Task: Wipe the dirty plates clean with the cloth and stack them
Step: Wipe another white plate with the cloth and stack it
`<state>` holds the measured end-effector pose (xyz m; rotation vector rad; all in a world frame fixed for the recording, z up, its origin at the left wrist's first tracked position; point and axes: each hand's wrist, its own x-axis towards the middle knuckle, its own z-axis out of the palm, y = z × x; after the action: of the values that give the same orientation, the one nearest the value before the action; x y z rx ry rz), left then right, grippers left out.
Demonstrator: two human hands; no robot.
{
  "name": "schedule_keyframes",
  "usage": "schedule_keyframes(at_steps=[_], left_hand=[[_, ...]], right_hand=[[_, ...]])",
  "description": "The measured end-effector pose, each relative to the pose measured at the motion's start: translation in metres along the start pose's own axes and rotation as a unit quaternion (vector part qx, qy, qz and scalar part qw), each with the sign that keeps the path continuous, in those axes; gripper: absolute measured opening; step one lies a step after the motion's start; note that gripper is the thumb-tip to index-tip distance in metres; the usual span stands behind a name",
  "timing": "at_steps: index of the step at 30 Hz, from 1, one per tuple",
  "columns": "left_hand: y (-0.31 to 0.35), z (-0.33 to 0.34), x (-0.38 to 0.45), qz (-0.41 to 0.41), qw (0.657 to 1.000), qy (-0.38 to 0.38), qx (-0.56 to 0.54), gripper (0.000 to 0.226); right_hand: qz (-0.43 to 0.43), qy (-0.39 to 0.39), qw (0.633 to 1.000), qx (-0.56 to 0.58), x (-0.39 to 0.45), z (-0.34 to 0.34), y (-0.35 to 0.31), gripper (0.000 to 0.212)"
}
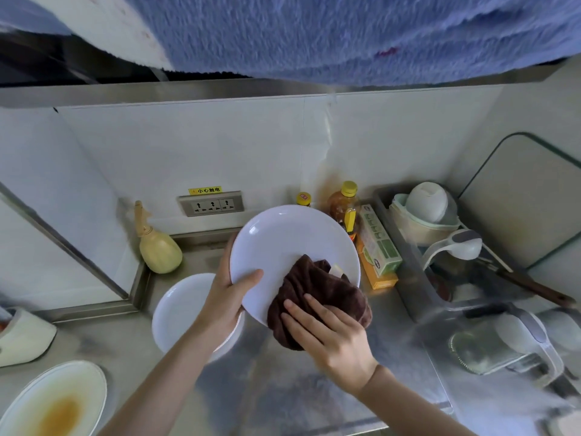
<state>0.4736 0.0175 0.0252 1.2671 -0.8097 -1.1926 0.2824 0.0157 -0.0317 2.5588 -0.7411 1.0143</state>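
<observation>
steel counter (283, 401) fills the floor of the shot, brushed and grey. above it, tilted up off the surface, the round white plate (283, 243), smooth and glossy. left hand (226, 297) clamps its near-left rim, thumb over the face, fingers behind. flat on the counter under that wrist sits a second white plate (179, 313), clean-looking. at the bottom left corner, an oval plate (59, 401) smeared with orange-brown sauce. the brown cloth (317, 297), fuzzy and bunched, presses on the held plate's lower right; right hand (330, 335) is spread over it, fingers down on the fabric. yellow gourd-shaped bottle (158, 250) stands in the corner.
</observation>
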Motion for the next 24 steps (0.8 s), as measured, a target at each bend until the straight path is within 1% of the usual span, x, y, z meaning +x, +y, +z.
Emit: schedule_keyframes(at_steps=[2,3,5,7,9,11,14,16,19,24], left_hand=[[0.001,0.009,-0.003,0.042,0.996,0.047,0.062,0.074],[-0.001,0.013,-0.007,0.051,0.993,0.073,0.08,0.075],[-0.011,0.022,-0.017,0.073,0.988,0.113,0.076,0.067],[-0.017,0.025,-0.024,0.089,0.985,0.135,0.061,0.061],[-0.017,0.02,-0.023,0.099,0.985,0.117,0.077,0.061],[-0.014,0.007,-0.016,0.104,0.987,0.071,0.095,0.059],[-0.003,-0.008,-0.003,0.104,0.99,0.002,0.095,0.054],[0.0,-0.008,0.002,0.111,0.989,-0.005,0.093,0.054],[-0.001,-0.003,0.004,0.115,0.99,0.016,0.084,0.054],[-0.005,-0.015,0.012,0.105,0.987,0.006,0.12,0.055]], right_hand=[[0.036,0.02,0.999,0.004,0.005,0.001,-0.008,0.033],[0.053,0.028,0.998,0.004,0.008,0.0,-0.012,0.036],[0.078,0.04,0.996,0.005,0.011,-0.002,-0.02,0.039],[0.087,0.038,0.995,0.013,0.011,-0.004,-0.028,0.038],[0.062,0.017,0.998,0.012,0.005,-0.006,-0.03,0.032],[0.01,-0.009,1.0,0.013,-0.003,-0.012,-0.017,0.028],[-0.053,-0.03,0.998,-0.001,-0.012,-0.02,0.014,0.028],[-0.056,-0.037,0.998,-0.009,-0.011,-0.021,0.023,0.029],[-0.032,-0.048,0.998,-0.007,-0.007,-0.018,0.019,0.035],[-0.021,-0.119,0.992,-0.018,-0.013,-0.024,0.034,0.042]])
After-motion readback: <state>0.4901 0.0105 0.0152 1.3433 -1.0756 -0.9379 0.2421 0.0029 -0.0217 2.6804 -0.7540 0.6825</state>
